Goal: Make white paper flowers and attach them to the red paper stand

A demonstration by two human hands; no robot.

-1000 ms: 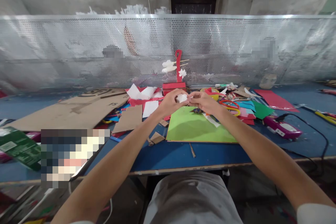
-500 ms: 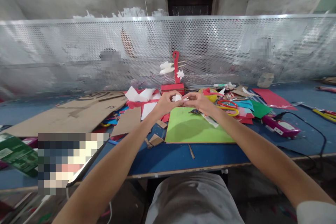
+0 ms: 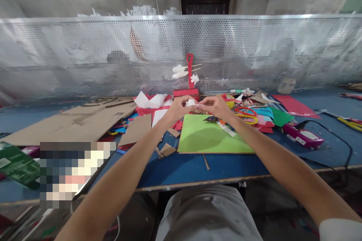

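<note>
Across the back, a perforated metal screen [image 3: 240, 56]. In front, a blue surface [image 3: 158, 173]. On its left side, a broad cardboard sheet [image 3: 70, 120]; nearer the middle, a lime-green sheet [image 3: 202, 141]. Just before the screen, an upright red stand [image 3: 190, 79]. Over the green sheet's far edge, left hand [image 3: 178, 108] and right hand [image 3: 216, 106], fingers narrowed and pinching. Between them, held by both, a small white piece [image 3: 191, 102].

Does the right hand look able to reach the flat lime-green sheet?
Probably yes: the right hand is near the lime-green sheet, whose front lies uncovered, though that hand holds a white paper-like piece.
</note>
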